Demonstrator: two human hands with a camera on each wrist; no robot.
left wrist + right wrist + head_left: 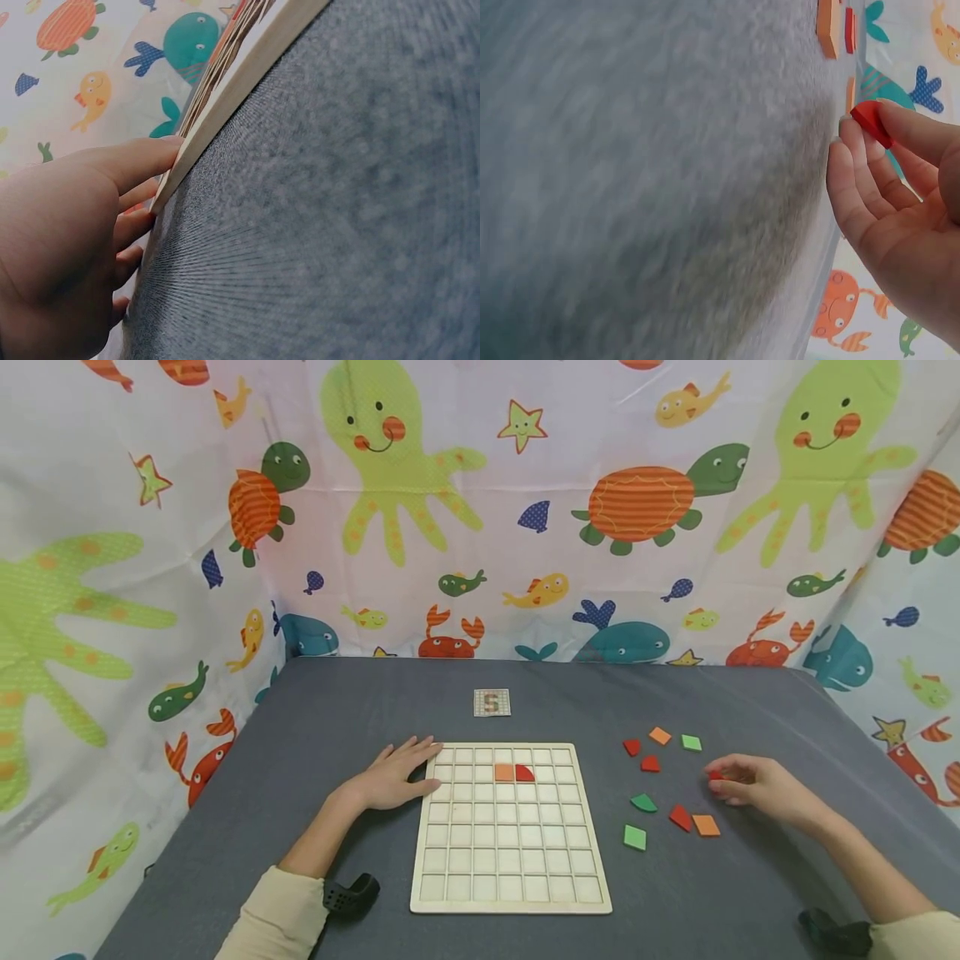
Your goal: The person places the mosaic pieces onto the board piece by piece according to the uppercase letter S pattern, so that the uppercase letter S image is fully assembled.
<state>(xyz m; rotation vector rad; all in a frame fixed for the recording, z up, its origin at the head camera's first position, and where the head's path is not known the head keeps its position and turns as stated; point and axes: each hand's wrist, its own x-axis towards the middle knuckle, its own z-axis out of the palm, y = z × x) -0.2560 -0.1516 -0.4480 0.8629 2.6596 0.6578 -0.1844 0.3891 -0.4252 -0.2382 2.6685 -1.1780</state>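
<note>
A pale wooden grid board [506, 887] lies on the dark grey table. In its second row sit an orange square tile [505, 772] and, just right of it, a red quarter-round tile [524, 773]. My left hand [392, 779] rests at the board's upper left edge, its fingers fairly straight and the thumb touching the side. Over the table at the right, my right hand [763, 787] pinches a small red tile [871, 122] between thumb and fingers; its full outline is partly covered.
Between board and right hand lie loose tiles: red ones [680, 817], orange ones [706, 825], green squares [634, 837] and a green quarter-round tile [643, 802]. A small pattern card [492, 702] lies behind the board. A sea-animal curtain [480, 468] encloses the back and sides.
</note>
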